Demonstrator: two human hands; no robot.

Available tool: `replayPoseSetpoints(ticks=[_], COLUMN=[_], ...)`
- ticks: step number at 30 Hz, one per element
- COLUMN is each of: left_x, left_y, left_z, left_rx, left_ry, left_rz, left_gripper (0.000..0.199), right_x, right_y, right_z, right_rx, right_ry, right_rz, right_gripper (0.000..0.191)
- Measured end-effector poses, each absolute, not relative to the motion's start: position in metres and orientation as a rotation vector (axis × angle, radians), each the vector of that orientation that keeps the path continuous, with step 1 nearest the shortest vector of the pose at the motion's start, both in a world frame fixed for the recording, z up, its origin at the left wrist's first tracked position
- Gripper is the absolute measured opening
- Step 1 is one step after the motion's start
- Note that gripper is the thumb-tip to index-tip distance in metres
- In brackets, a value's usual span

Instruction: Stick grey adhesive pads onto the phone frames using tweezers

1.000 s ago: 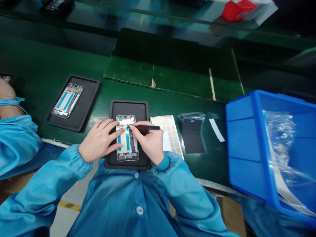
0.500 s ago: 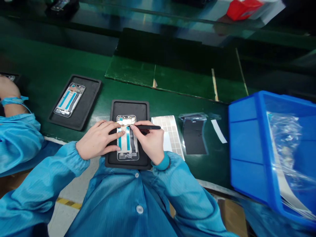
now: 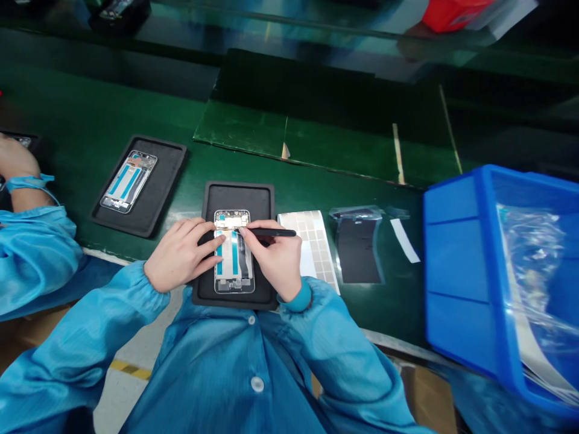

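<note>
An opened phone (image 3: 234, 283) lies in a black tray (image 3: 239, 194), its circuit board showing at the top and two blue strips running down its middle. My left hand (image 3: 178, 256) rests at its left edge with fingers stretched out and apart, the fingertips on or just over the frame. From the right, my right hand (image 3: 278, 259) pinches a slim black pen-like tool (image 3: 275, 232), whose tip reaches the phone just below the board. Whether the tool is tweezers or a pry stick I cannot tell.
A second tray (image 3: 163, 187) with another opened phone (image 3: 129, 182) stands to the left, near a co-worker's arm (image 3: 34, 193). Right of my tray lie a sticker sheet (image 3: 322, 241), a dark film sheet (image 3: 359, 250) and a white strip (image 3: 404, 241). A blue bin (image 3: 461, 265) holds clear plastic.
My left fingers have drawn back slightly to the left, uncovering more of the phone's upper left. My right hand and the tool have hardly moved. The view has shifted a little.
</note>
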State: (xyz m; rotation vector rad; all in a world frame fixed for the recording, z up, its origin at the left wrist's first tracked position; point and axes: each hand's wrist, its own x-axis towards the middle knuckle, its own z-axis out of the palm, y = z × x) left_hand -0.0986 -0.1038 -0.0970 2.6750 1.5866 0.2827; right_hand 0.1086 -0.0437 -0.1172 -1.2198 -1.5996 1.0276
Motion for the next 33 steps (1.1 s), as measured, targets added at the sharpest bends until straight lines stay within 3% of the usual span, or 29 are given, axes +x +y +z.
replayPoseSetpoints(ticks=[6,12,23,29,33], left_x=[-0.107,-0.104,-0.090,-0.103,-0.104], left_y=[-0.105,-0.102,-0.099,-0.101,-0.107], left_z=[-0.089,-0.087,-0.086,-0.086,-0.091], left_rx=[2.616,2.589,2.608,2.607,2.577], left_ry=[1.478,1.542,1.613,1.468,1.559], left_rz=[0.208,0.188,0.051,0.100,0.194], left_gripper=[0.034,0.051,0.058,0.050,0.060], right_x=[0.109,0.109,0.108,0.108,0.108], right_y=[-0.043,-0.043,-0.043,-0.043,-0.043], right_z=[-0.117,-0.118,-0.118,-0.119,-0.119], right_rx=[-1.211,-1.200,-1.205,-1.195,-1.201], right_ry=[-1.591,-1.589,-1.566,-1.579,-1.573], right_rz=[1.034,1.027,1.048,1.051,1.047], right_gripper=[0.005,0.006,0.008,0.007,0.007])
